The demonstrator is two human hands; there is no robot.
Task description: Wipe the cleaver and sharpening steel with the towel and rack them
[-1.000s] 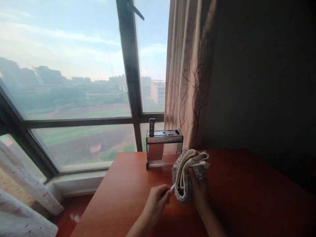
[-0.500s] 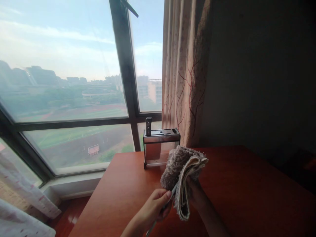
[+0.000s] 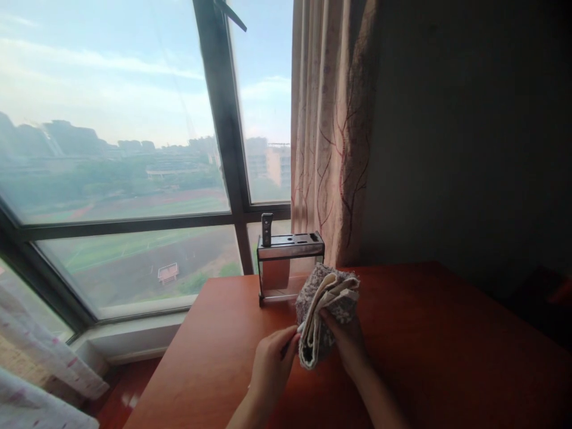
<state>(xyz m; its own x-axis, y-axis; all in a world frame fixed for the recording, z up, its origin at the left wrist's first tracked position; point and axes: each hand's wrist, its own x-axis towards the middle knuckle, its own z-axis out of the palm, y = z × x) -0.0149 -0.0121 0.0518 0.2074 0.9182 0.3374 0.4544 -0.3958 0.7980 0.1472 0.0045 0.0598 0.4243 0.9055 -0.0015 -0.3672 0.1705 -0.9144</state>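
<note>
A folded grey, fluffy cloth with a pale underside is bunched above the table, in front of the knife block. My right hand is closed around it from the right, its fingers partly hidden in the folds. At the cloth's left edge, my left hand pinches a slim, light-grey utensil; only a small part of it shows between fingers and cloth. Its kind cannot be made out. Behind the cloth stands the clear-sided knife block with a slotted top. One dark riveted knife handle sticks up at its left end.
The reddish-brown wooden table runs up to a large window. A patterned curtain hangs behind the knife block, beside a dark wall. Another light curtain hangs at lower left.
My right hand has turned the cloth and brought it slightly left, with its folds now facing me. My left hand has tilted more upright; the utensil's lower end no longer shows below it.
</note>
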